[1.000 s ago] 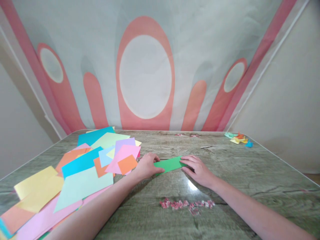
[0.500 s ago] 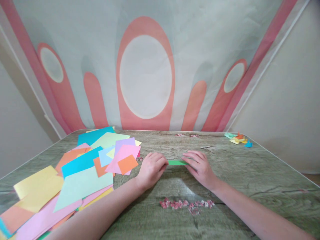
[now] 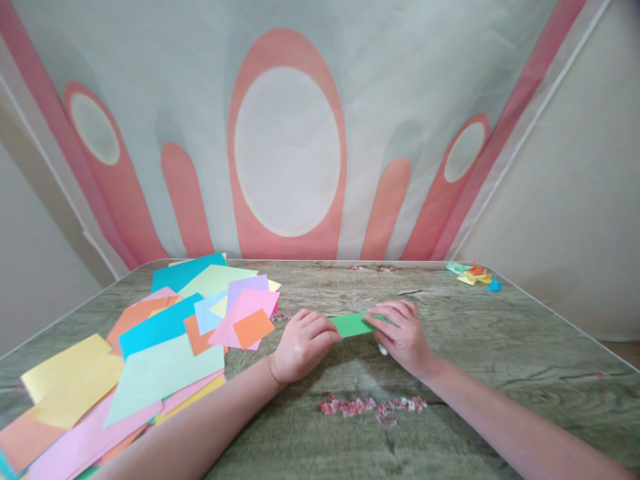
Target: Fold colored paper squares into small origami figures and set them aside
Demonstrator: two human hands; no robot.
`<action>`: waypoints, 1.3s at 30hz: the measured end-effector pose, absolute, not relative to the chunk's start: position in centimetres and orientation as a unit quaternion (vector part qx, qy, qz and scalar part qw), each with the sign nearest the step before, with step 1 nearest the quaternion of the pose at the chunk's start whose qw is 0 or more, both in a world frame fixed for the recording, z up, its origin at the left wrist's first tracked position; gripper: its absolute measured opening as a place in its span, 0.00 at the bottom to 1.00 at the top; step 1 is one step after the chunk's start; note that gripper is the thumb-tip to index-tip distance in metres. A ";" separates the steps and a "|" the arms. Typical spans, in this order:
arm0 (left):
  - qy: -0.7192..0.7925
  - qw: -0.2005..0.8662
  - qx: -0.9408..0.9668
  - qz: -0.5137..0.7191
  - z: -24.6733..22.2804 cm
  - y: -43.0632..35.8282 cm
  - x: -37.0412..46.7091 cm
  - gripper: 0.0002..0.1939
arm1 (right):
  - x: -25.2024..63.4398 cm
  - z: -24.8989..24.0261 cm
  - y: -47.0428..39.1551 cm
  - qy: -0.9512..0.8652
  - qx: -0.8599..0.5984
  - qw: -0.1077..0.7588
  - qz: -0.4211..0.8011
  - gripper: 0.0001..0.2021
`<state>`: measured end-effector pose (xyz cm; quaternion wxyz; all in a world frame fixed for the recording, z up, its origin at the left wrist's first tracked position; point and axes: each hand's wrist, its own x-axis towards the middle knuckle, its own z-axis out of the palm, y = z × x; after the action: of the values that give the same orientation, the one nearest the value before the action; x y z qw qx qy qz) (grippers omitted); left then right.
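A small piece of green paper (image 3: 353, 325) stretches between my two hands, just above the middle of the table. My left hand (image 3: 307, 343) is closed on its left end, thumb along the near edge. My right hand (image 3: 401, 333) pinches its right end, with the fingers over the top. Both ends of the paper are hidden by fingers. A small whitish spot shows below the right fingertips; I cannot make out what it is.
Loose coloured paper sheets (image 3: 165, 380) overlap across the table's left side, close to my left forearm. Several small folded paper pieces (image 3: 475, 275) lie at the far right corner. Pink blossom print (image 3: 373, 405) marks the wood-patterned table (image 3: 480, 373). A patterned backdrop (image 3: 287, 247) rises behind.
The green paper has turned from a thin strip seen nearly edge-on to a broader face, tilted with its right end higher. Both hands still hold it and have shifted slightly.
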<state>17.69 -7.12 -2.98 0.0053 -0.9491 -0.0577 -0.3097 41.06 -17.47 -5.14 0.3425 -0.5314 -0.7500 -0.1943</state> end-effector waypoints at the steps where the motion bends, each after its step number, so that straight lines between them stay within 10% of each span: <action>1: -0.059 0.003 -0.949 -0.308 -3.0 -7.2 17.7 0.08 | 40.8 -5.1 -17.6 -0.754 -0.525 0.340 -0.198 0.11; 21: -0.116 -0.243 -0.930 -0.249 -3.7 -7.5 18.5 0.22 | 39.6 -4.6 -17.9 -0.775 -0.486 0.352 -0.199 0.07; 39: 0.001 -0.137 -0.955 -0.264 -2.2 -7.5 17.4 0.14 | 40.4 -5.0 -17.7 -0.777 -0.497 0.344 -0.175 0.11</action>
<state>17.41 -7.52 -2.16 -0.1368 -0.9546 0.0014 -0.2645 40.42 -17.71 -4.96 0.3436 -0.4974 -0.7770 -0.1755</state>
